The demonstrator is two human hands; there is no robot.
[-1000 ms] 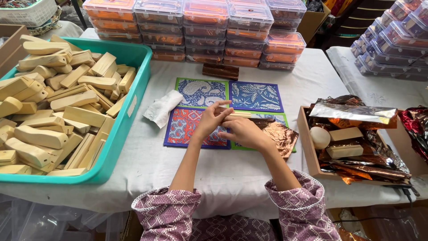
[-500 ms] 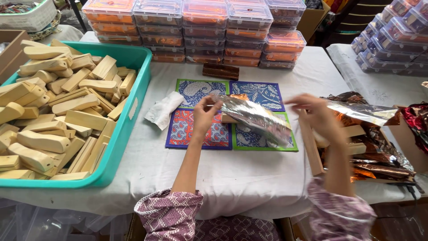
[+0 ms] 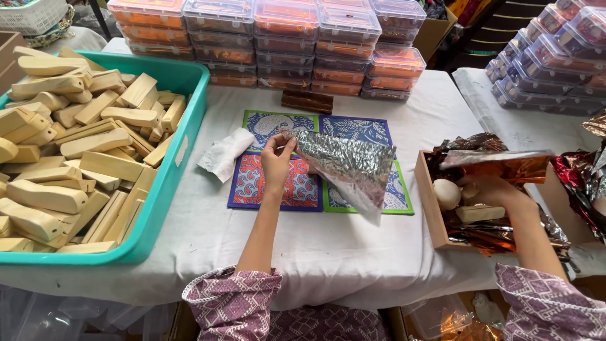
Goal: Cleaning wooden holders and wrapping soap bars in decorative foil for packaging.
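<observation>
White-clothed bench [image 3: 328,252], stacked lidded tubs behind: foil sheet [image 3: 350,167] pinched at its corner by left hand [image 3: 276,163] fingers, hanging over patterned mats [image 3: 271,189]; right hand [image 3: 495,192] fingers curled in cardboard box [image 3: 429,208] against wooden block [image 3: 480,213], grip unclear; best kept taut, uncreased.

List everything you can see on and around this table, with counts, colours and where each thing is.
Foil sheet: one, silver, held above the mats.
Patterned mats: four, blue, red, green, table centre.
Wooden blocks: many, pale, filling teal bin at left.
Crumpled tissue: one, white, beside mats.
Lidded boxes: many, clear with orange contents, stacked at back.
Cardboard box: one, brown, holding coppery foil, right.
Left hand: pinching foil sheet.
Right hand: inside cardboard box.
</observation>
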